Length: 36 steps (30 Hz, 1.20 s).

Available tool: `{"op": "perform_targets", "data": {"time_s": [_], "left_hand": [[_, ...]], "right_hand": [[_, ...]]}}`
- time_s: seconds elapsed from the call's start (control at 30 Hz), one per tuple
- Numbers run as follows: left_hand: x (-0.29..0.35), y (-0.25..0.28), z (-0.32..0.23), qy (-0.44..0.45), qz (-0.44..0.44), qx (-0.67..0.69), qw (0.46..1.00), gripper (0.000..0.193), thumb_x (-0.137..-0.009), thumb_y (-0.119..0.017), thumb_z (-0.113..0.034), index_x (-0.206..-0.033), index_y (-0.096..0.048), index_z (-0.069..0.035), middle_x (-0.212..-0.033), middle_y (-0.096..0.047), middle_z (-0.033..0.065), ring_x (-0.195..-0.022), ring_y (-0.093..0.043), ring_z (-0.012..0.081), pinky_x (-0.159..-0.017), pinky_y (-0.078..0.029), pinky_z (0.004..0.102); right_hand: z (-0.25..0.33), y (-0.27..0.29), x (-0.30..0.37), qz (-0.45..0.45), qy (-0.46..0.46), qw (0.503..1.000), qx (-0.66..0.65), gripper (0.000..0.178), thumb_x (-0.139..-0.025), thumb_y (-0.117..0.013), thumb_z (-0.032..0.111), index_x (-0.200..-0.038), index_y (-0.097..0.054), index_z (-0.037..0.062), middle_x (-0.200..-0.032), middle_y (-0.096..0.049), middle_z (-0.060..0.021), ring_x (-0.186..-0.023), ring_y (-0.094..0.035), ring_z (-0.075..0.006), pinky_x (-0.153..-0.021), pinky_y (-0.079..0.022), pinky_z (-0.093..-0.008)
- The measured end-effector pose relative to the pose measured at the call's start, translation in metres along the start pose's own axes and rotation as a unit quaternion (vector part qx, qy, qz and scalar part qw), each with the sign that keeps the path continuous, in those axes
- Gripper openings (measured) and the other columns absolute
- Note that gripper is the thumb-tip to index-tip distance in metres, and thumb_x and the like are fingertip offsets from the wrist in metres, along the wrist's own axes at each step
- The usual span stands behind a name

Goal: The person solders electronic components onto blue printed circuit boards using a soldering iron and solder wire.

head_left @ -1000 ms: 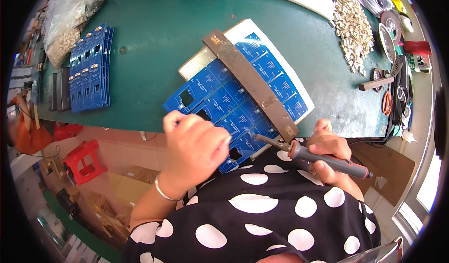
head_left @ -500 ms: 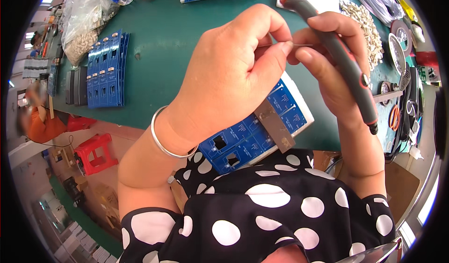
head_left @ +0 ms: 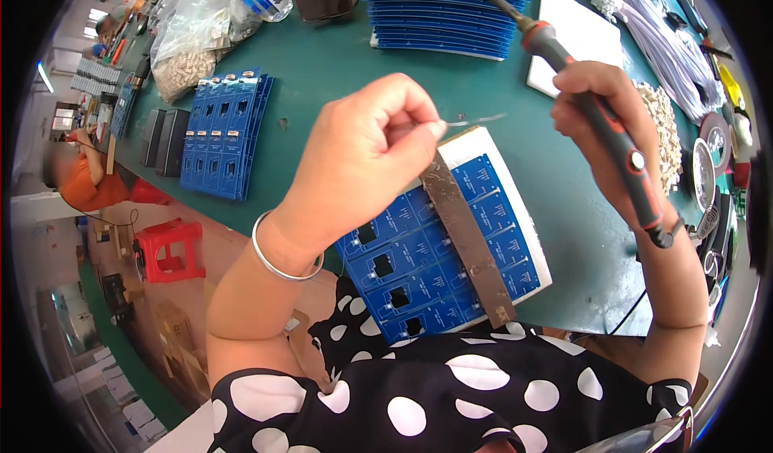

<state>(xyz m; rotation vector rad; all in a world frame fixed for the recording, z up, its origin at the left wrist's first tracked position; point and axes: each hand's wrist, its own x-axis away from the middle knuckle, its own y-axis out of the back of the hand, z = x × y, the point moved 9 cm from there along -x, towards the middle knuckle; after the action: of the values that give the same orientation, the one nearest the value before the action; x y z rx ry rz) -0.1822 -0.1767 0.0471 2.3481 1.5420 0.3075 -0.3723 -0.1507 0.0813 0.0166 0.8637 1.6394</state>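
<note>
My right hand (head_left: 634, 115) is wrapped round the grey-and-red handle of a soldering iron (head_left: 605, 113), its metal tip pointing away to the upper left. Pinched between the thumb and forefinger of my left hand (head_left: 346, 159) is a thin silvery wire (head_left: 481, 120), probably solder, whose free end sticks out to the right. Below that hand lies a blue circuit board panel (head_left: 431, 280) with several black square openings, on a white pad (head_left: 475, 144). A brown flat bar (head_left: 471, 244) crosses the panel, its far end partly behind my left fingers.
Stacked blue panels (head_left: 443, 18) stand at the back, with more leaning panels (head_left: 221, 135) at left. A bag of small parts (head_left: 185, 70) is beyond those. On the right are loose pale connectors (head_left: 662, 131), white cables (head_left: 660, 38) and a white sheet (head_left: 564, 30).
My hands have moved apart; the right one has let go of the wire. The view has shifted, showing more of the panel and the iron's tip.
</note>
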Motion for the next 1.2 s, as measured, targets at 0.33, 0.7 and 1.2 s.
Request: {"op": "perform_targets", "data": {"time_s": [0.33, 0.7, 1.2], "left_hand": [[0.041, -0.002, -0.014, -0.214, -0.118, -0.223, 0.944, 0.011, -0.071, -0.067, 0.002, -0.074, -0.057, -0.005, -0.054, -0.042, 0.0015, -0.045, -0.036, 0.0098, -0.044, -0.030, 0.0249], [0.043, -0.033, -0.014, -0.263, -0.079, -0.333, 0.902, 0.020, -0.061, -0.065, -0.002, -0.069, -0.051, -0.012, -0.063, -0.049, 0.0003, -0.062, -0.048, 0.0201, -0.066, -0.036, 0.0345], [0.040, -0.050, -0.014, -0.282, -0.049, -0.323, 0.902, 0.019, -0.060, -0.065, -0.003, -0.065, -0.050, -0.012, -0.060, -0.049, -0.0007, -0.062, -0.048, 0.0195, -0.072, -0.030, 0.0370]], "right_hand": [[-0.027, 0.002, 0.115, -0.128, -0.186, 0.954, -0.194, 0.043, -0.086, -0.054, 0.036, -0.110, -0.052, -0.0001, -0.093, -0.058, -0.0110, -0.077, -0.056, -0.0158, -0.071, -0.046, -0.0298], [-0.030, -0.011, 0.140, -0.170, -0.289, 0.910, -0.245, 0.032, -0.089, -0.056, 0.026, -0.100, -0.057, -0.0045, -0.085, -0.062, -0.0144, -0.070, -0.061, -0.0172, -0.065, -0.049, -0.0288], [-0.030, -0.012, 0.140, -0.144, -0.280, 0.922, -0.224, 0.032, -0.089, -0.058, 0.026, -0.100, -0.057, -0.0036, -0.083, -0.064, -0.0146, -0.069, -0.062, -0.0167, -0.064, -0.050, -0.0276]]}}
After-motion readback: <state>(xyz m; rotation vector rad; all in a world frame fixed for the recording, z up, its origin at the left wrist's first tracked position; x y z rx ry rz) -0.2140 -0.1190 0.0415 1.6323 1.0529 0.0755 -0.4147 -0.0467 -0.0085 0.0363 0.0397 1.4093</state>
